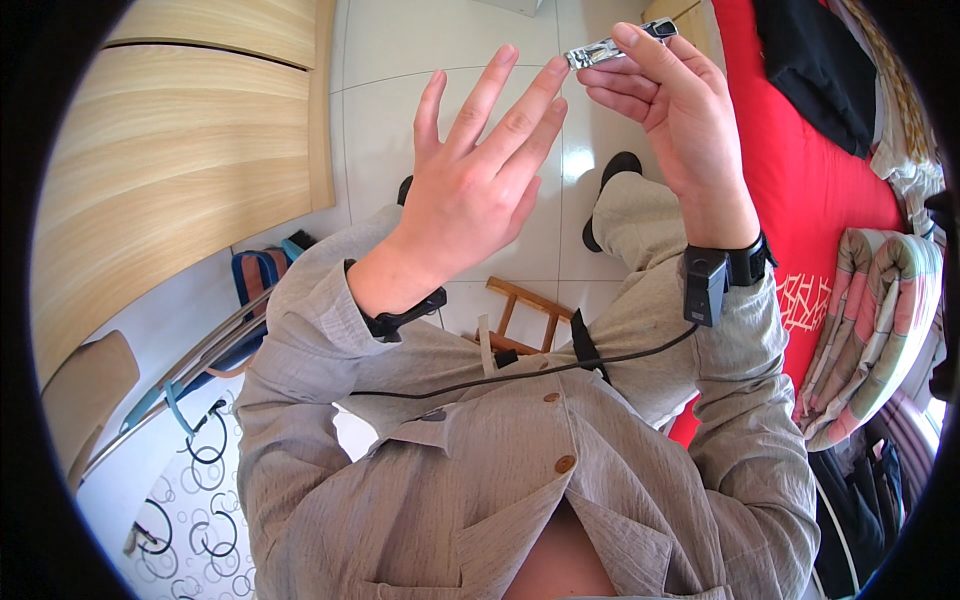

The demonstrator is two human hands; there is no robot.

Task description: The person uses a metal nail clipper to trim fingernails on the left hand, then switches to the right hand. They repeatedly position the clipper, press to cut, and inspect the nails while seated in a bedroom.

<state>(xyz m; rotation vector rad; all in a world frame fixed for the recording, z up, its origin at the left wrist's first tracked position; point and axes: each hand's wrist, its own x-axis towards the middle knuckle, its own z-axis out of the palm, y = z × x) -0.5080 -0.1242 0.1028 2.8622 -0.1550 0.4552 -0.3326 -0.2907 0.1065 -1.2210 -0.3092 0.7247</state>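
Observation:
A shiny metal nail clipper (600, 54) sits between the thumb and fingers of my right hand (686, 97), at the top right of the view. Its jaw end meets the tip of one finger of my left hand (480, 165). The left hand is spread with its back towards me and grips nothing. From this angle I cannot tell whether the jaws are around the nail or only beside it. A black strap with a small box (705, 285) is on my right wrist, and a black band (405, 315) circles the left one.
A black cable (525, 377) crosses my lap from the right wrist box. Left stands a light wood cabinet (187, 142). On the right are a red bed cover (795, 187), dark clothing (821, 67) and a folded checked quilt (862, 337). A wooden frame (525, 315) shows between my legs above the tiled floor (450, 37).

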